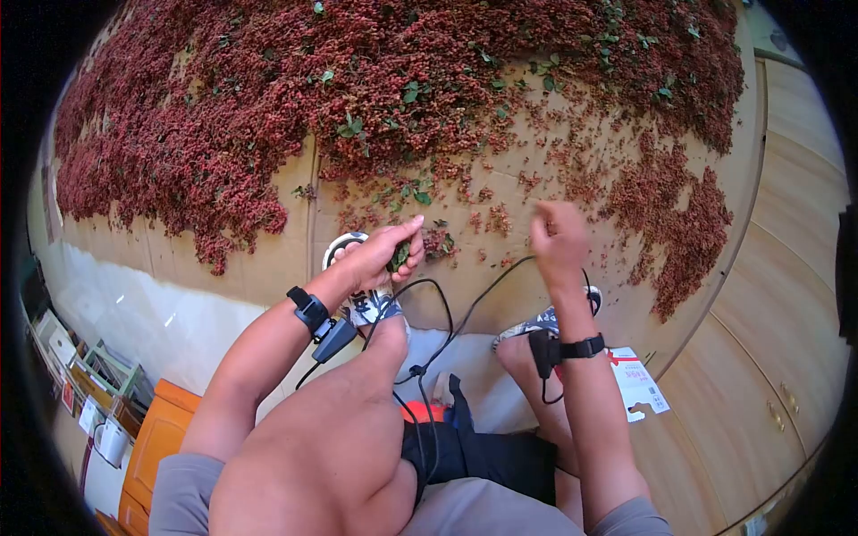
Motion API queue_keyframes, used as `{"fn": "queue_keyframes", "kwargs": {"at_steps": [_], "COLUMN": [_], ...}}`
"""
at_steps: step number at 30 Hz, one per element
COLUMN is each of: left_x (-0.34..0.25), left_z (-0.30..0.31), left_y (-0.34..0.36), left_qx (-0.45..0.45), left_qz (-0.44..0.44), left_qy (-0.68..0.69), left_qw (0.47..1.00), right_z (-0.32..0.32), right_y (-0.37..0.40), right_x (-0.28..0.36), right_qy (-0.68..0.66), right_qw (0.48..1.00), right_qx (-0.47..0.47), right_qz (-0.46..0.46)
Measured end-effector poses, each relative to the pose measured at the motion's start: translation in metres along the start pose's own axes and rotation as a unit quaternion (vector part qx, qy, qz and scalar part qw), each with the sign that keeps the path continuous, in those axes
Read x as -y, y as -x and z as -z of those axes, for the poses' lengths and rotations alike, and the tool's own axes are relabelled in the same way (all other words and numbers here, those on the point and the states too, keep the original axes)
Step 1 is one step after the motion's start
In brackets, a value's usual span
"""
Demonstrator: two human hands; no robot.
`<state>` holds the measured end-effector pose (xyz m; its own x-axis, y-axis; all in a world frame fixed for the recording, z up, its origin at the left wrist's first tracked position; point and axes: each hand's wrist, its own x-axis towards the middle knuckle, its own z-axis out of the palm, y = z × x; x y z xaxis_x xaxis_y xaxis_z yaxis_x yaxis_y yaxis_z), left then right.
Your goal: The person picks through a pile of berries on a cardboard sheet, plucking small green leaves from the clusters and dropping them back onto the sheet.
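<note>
The left hand [379, 256] is held half closed, palm turned inward, and a few green leaves [399, 257] are gripped between its fingers and palm. Well apart to its right, the right hand [559, 239] is raised with the fingers curled; it is blurred, and whether anything is pinched there cannot be told. Just beside the left fingertips, on the right, a small clump of red berries and leaves [438, 242] is seen on the cardboard [298, 256]. Between the two hands, loose bits of berry [497, 221] are scattered. Beyond both hands, the cardboard is largely covered by a broad heap of red berries [375, 98], in which green leaves are mixed. To the right of the right hand, a thinner patch of berries [684, 232] is spread. Behind each hand, a black strap is worn on the wrist: the left strap [308, 309] and the right strap [583, 347]. A black cable [416, 370] is looped between the forearms. Below the left hand, a patterned shoe [365, 308] is partly hidden by it; another shoe [534, 327] is set below the right hand. Farther back and right of the right hand, a white card [637, 386] is laid near wooden cabinet doors [742, 384].
</note>
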<state>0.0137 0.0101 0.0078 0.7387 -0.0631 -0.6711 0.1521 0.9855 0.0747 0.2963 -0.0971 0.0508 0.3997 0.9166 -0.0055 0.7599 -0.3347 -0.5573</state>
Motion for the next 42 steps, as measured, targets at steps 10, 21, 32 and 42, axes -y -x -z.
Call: {"fn": "queue_keyframes", "kwargs": {"at_steps": [10,21,32,42], "left_x": [0.005,-0.001,-0.010,-0.009], "left_z": [0.003,-0.011,-0.013,-0.008], "left_y": [0.005,-0.003,0.010,0.004], "left_qx": [-0.041,-0.049,-0.078,-0.115], "left_qz": [-0.001,0.010,0.012,-0.006], "left_qy": [-0.004,-0.068,-0.107,-0.050], "left_qw": [0.999,0.996,0.991,0.992], "right_z": [-0.078,-0.061,-0.078,-0.078], "right_y": [0.043,0.041,0.026,0.014], "right_x": [0.058,0.054,0.061,0.046], "right_qy": [-0.018,-0.435,-0.064,-0.033], "right_qw": [0.983,0.806,0.990,0.991], "right_qx": [0.172,0.115,0.123,0.110], "right_qz": [-0.067,-0.384,0.034,0.066]}}
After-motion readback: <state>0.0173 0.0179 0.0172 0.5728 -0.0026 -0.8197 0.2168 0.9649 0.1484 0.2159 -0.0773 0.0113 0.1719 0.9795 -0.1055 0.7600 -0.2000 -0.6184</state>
